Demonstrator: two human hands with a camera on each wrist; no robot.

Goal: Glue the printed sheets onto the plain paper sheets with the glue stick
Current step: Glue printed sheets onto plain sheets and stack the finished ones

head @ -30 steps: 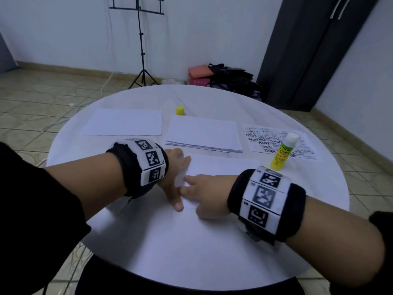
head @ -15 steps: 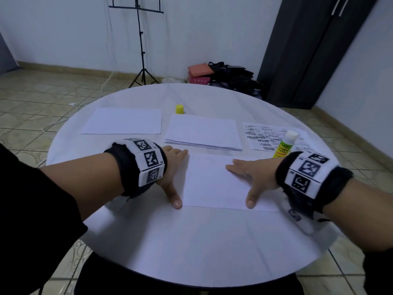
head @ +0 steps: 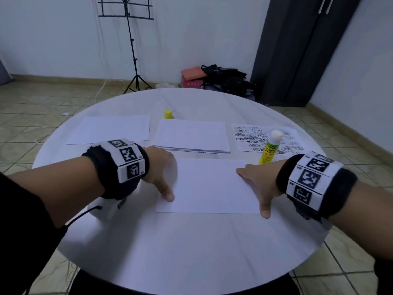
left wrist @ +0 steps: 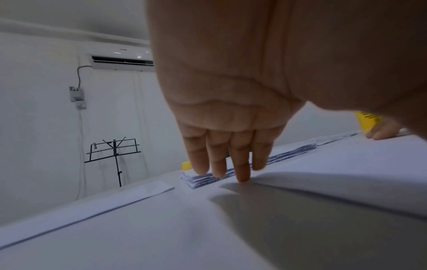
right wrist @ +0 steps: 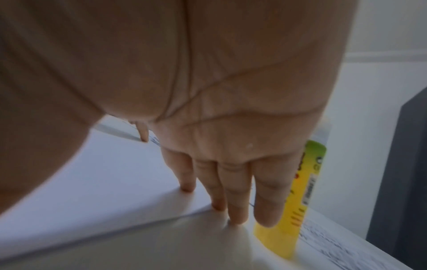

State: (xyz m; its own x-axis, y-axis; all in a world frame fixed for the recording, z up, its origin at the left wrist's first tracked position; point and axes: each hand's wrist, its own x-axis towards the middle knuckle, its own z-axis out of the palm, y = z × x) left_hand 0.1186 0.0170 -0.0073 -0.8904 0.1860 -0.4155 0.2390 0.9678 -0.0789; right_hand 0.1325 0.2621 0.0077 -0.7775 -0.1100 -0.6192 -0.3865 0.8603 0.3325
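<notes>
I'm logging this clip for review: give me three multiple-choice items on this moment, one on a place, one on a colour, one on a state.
1. Where does the glue stick stand?
A. beside the right hand
B. by the left hand
C. on the floor

2. What colour is the loose cap at the far side of the table?
A. red
B. yellow
C. black

3. How are the hands on the near sheet?
A. both gripping it in fists
B. both flat, fingers straight
C. both lifted clear

Key: 1 A, it stands upright behind the right hand's fingers; 2 B, it shows plain yellow; 3 B, straight fingers press the sheet's two ends.
</notes>
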